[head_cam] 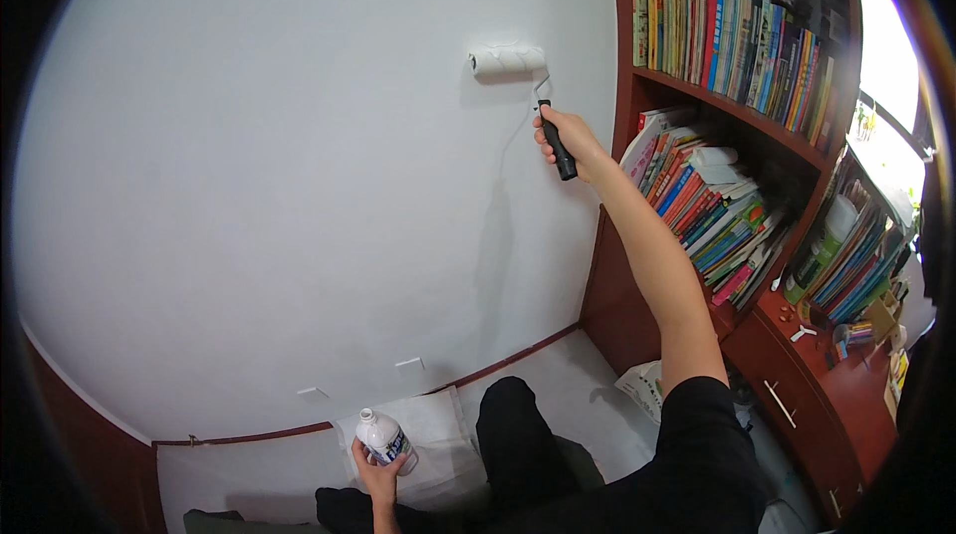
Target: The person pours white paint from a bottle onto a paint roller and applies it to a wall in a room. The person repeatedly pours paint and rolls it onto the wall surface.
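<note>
My right hand (564, 137), arm stretched out, is closed around the black handle of a paint roller (508, 61). The roller's white cover lies against the white wall (299, 161), near the bookcase, and whitish wet paint shows on the cover and along its upper edge. Low in the view, my left hand (379, 468) grips a white plastic bottle (385, 437) with a printed label. The bottle is upright or slightly tilted, its neck uncapped. Beneath it, a pale sheet (441, 429) lies on the floor by the wall's foot.
A reddish-brown bookcase (624, 26) full of books stands close on the right, joined to a desk (844, 400) with small items on it. Two white wall plates (409, 364) sit low on the wall. A printed bag (642, 388) lies by the cabinet. My knees are below.
</note>
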`<state>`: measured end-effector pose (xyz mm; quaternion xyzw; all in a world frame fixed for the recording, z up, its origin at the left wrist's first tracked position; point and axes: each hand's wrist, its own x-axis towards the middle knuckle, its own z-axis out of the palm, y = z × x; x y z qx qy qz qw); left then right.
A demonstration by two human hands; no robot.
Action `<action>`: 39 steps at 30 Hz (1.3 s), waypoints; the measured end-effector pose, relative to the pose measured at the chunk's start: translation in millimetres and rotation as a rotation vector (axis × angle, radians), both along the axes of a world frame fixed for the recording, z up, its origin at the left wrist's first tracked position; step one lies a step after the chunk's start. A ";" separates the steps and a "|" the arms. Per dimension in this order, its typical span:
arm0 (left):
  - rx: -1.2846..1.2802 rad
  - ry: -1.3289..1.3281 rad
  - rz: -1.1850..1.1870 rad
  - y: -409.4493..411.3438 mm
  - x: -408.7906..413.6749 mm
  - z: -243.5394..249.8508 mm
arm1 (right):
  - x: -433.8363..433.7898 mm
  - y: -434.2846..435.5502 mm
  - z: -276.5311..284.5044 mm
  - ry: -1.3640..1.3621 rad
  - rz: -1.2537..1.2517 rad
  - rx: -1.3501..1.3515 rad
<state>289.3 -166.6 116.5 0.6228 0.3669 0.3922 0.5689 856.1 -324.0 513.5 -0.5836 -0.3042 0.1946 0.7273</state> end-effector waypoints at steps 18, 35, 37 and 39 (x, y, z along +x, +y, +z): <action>-0.052 -0.060 -0.024 -0.8 25.8 -4.7 | 21.7 23.8 91.6 -0.236 -0.196 0.000; -0.022 0.011 -0.012 6.7 16.1 1.7 | 8.7 16.8 15.0 -0.194 -0.157 -0.090; -0.025 0.001 0.000 7.9 15.0 -0.2 | 4.4 14.7 2.7 -0.188 -0.154 -0.104; -0.024 -0.023 -0.009 8.2 13.7 1.0 | 4.1 14.6 -7.6 -0.185 -0.155 -0.115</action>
